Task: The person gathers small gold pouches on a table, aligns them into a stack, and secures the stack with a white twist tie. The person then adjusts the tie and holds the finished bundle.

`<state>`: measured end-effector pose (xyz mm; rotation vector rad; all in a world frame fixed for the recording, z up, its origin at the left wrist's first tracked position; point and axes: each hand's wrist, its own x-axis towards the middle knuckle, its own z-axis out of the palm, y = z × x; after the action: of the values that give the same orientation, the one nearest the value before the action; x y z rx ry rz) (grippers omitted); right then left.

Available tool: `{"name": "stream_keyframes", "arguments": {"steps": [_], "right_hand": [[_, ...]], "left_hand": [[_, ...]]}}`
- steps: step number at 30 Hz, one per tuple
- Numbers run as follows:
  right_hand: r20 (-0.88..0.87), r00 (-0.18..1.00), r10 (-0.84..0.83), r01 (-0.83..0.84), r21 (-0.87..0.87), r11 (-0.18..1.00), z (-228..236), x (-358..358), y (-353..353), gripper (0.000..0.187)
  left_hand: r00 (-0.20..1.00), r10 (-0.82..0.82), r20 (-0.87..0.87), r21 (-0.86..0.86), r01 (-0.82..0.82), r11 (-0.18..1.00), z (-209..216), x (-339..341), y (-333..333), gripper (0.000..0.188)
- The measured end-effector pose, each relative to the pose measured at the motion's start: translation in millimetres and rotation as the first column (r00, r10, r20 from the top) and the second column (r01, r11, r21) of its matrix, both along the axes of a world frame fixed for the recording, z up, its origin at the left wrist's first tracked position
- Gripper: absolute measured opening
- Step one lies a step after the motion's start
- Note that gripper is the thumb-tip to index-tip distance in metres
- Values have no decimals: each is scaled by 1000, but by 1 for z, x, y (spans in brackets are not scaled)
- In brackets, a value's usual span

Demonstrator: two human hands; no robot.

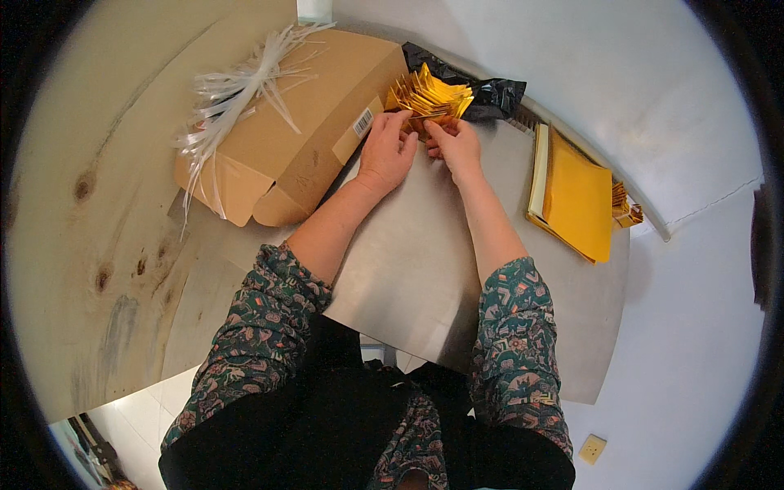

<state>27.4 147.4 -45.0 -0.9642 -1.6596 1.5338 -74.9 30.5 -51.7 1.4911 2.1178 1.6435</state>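
Observation:
A bundle of folded gold foil pieces (437,95) stands fanned out at the far middle of the metal tabletop. Its folded edges spread upward. My left hand (389,153) is at its near left side, fingers curled against the lower edge. My right hand (459,149) pinches the near right edge between thumb and fingers. Partly behind the bundle lies a crumpled black plastic bag (500,96). Beside my left hand rests a brown cardboard box (327,102), with a bunch of clear plastic strips (245,88) lying across it.
To the right lies a stack of yellow-gold sheets (576,196), with a smaller gold foil bundle (625,208) by the wall. The grey metal tabletop (408,261) adjoins a wooden surface (106,245) on the left. A white wall (637,73) borders the far right.

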Motion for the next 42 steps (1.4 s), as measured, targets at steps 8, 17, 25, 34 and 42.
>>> {"name": "stream_keyframes", "arguments": {"steps": [8, 17, 25, 34, 42], "right_hand": [[24, 999, 22, -26, 160, 987, -14, 11, 1, 59], [112, 994, -3, -25, 247, 969, -25, 26, -10, 84], [22, 990, 140, -135, 444, 886, 26, 103, -73, 45], [-247, 818, -519, 574, 396, 716, 65, 349, 13, 28], [180, 491, -852, 638, 591, 493, -14, 445, 158, 52]], "left_hand": [[996, -38, -79, 21, 40, 999, -4, -3, 1, 43], [992, -32, 125, 80, 22, 997, -1, 1, 1, 24], [998, -22, -57, -14, 22, 1000, -13, -12, 6, 24], [989, -63, -133, -56, 56, 997, 2, 1, -5, 38], [985, -27, -170, -68, 16, 998, 2, 9, -9, 31]]}}
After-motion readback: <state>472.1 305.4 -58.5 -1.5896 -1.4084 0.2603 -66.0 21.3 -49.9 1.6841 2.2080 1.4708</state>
